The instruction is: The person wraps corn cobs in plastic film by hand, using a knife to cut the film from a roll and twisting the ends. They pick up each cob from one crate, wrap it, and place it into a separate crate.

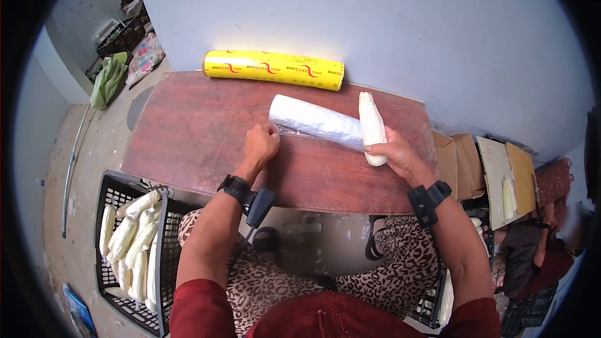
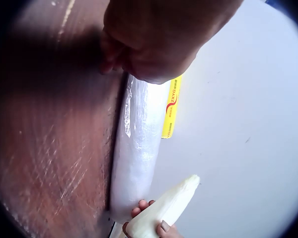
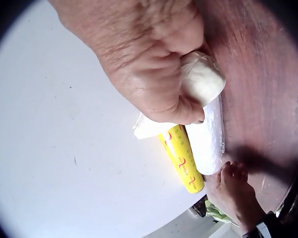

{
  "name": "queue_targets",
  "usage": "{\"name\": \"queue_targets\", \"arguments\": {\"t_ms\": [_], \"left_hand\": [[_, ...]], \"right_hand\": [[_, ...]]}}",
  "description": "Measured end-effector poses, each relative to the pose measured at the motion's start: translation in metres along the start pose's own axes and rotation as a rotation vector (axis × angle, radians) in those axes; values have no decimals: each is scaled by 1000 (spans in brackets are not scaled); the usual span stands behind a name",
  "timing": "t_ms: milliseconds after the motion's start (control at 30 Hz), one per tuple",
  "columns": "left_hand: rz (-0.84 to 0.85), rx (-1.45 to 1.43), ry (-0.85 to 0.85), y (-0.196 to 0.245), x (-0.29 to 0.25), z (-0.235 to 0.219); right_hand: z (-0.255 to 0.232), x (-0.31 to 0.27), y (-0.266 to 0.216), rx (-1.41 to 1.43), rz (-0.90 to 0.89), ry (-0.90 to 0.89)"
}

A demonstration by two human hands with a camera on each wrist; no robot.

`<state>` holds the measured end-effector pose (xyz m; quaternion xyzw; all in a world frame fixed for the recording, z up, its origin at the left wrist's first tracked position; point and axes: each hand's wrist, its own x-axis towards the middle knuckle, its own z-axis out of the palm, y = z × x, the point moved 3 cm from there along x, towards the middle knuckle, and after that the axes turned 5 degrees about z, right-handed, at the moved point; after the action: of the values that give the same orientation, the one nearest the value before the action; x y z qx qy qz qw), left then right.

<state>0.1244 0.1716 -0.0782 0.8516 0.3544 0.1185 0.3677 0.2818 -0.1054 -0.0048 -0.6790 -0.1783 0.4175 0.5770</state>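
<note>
A roll of clear plastic wrap [image 1: 316,120] lies across the red-brown table [image 1: 206,144]. My left hand [image 1: 260,145] is at its left end, fingers curled, pinching the loose edge of the film. In the left wrist view those fingertips are partly hidden behind the hand. My right hand [image 1: 399,150] grips a pale ear of corn [image 1: 372,126] near its thick lower end, thumb across the front. The ear points away from me, over the roll's right end. In the right wrist view the ear's blunt end [image 3: 203,79] shows between thumb and fingers.
A yellow printed roll [image 1: 273,70] lies at the table's back edge against the pale wall [image 1: 375,19]. A black crate [image 1: 164,244] of pale ears stands at lower left. Cardboard boxes [image 1: 460,163] stand at right, with another person [image 1: 532,253] beyond.
</note>
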Motion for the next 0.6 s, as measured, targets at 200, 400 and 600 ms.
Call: {"name": "queue_targets", "arguments": {"t_ms": [200, 400, 600], "left_hand": [[67, 354, -121, 27, -27, -29], [218, 467, -66, 15, -29, -24], [319, 563, -108, 24, -36, -26]], "right_hand": [[-3, 3, 0, -23, 27, -15], [-2, -2, -1, -86, 7, -44], [-17, -11, -8, -7, -15, -10]]}}
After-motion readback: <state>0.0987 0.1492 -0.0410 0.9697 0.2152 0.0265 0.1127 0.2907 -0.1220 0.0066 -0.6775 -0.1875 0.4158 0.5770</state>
